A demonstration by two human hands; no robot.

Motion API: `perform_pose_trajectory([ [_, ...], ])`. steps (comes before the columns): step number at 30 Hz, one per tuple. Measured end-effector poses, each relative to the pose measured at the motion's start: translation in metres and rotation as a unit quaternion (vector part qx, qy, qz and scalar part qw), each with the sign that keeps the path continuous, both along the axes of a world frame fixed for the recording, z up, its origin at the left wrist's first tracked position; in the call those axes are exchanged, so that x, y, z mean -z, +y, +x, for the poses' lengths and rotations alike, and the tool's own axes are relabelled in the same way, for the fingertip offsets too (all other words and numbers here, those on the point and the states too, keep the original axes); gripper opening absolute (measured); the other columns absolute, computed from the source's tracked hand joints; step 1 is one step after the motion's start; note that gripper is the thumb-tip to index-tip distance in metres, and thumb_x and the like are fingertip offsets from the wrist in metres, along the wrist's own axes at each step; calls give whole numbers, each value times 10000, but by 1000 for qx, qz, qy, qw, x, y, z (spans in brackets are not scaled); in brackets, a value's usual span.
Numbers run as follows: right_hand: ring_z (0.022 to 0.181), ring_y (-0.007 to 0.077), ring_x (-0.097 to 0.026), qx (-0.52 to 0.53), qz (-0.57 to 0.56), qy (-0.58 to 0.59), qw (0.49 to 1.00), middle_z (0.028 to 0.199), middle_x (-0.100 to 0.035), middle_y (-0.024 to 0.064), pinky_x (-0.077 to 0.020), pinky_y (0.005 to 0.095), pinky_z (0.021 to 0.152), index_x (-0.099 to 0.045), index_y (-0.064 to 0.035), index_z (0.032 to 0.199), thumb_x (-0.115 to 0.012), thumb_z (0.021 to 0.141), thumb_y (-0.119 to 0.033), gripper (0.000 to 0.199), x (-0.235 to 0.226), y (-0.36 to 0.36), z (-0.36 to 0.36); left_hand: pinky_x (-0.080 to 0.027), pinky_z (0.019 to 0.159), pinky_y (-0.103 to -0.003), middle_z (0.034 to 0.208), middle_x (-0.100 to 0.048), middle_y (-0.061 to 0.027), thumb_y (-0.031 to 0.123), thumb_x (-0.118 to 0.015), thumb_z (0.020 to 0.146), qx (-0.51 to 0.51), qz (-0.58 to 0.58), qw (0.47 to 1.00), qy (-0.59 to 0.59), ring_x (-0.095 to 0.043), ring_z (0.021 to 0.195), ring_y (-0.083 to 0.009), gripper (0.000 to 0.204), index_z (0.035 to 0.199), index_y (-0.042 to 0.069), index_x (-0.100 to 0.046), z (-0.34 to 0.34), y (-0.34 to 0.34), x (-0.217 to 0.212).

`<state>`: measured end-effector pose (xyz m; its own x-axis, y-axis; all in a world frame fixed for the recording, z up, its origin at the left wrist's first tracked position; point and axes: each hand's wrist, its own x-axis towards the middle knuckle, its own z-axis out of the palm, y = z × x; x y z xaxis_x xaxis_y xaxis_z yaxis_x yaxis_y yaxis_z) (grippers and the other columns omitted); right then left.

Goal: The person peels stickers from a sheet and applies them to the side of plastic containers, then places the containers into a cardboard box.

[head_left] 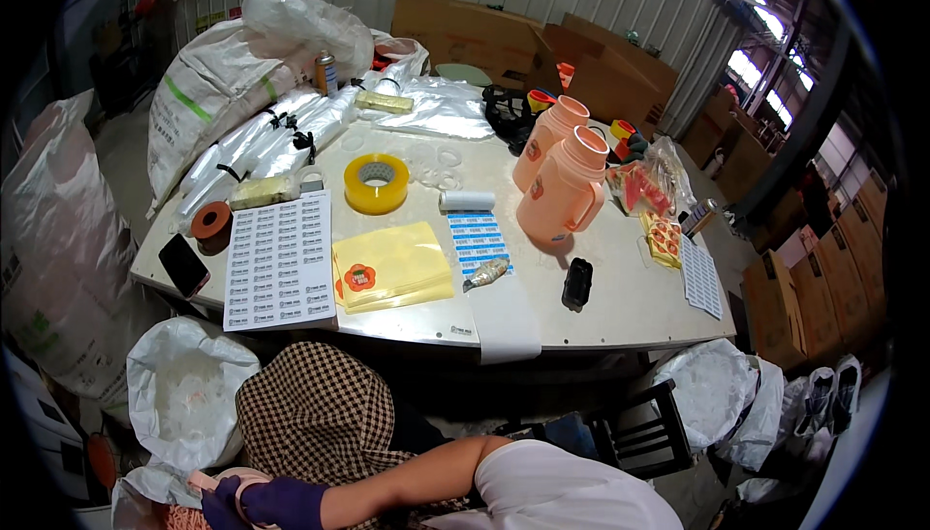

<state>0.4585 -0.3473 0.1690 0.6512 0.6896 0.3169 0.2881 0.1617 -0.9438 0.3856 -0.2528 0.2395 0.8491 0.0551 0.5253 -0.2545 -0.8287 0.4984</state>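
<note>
Purple-gloved hand closed on a pink plastic ring; looks light and rigid, grip the rim.

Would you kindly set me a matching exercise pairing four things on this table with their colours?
Things:
1. roll of tape
2. two tall jugs
3. phone
4. sheet of labels

Colours:
A. white
B. yellow
C. black
D. peach-pink

Pairs: 1-B, 2-D, 3-C, 4-A
</note>
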Motion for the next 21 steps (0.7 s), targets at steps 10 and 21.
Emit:
perform_pose_trajectory([
  [10,752,189,-632,-31,13,-26,999,838,-648,84,-503,294,686,-641,-19,982,-545,915,-85,135,41,-2,15,-332,1156,-485,1375,-545,-164,331,-857,677,-13,102,994,23,-465,1350,-366,810,1352,23,-533,4,-23,-17],
  [21,1038,316,-653,214,-171,-321,907,1140,-668,174,-527,446,925,-632,-70,1277,-634,857,-48,420,-124,-262,51,-390,1095,-495,1304,-589,-135,276,-832,675,-34,30,998,45,-540,1255,-349,717,1293,26,-565,2,-7,-24],
])
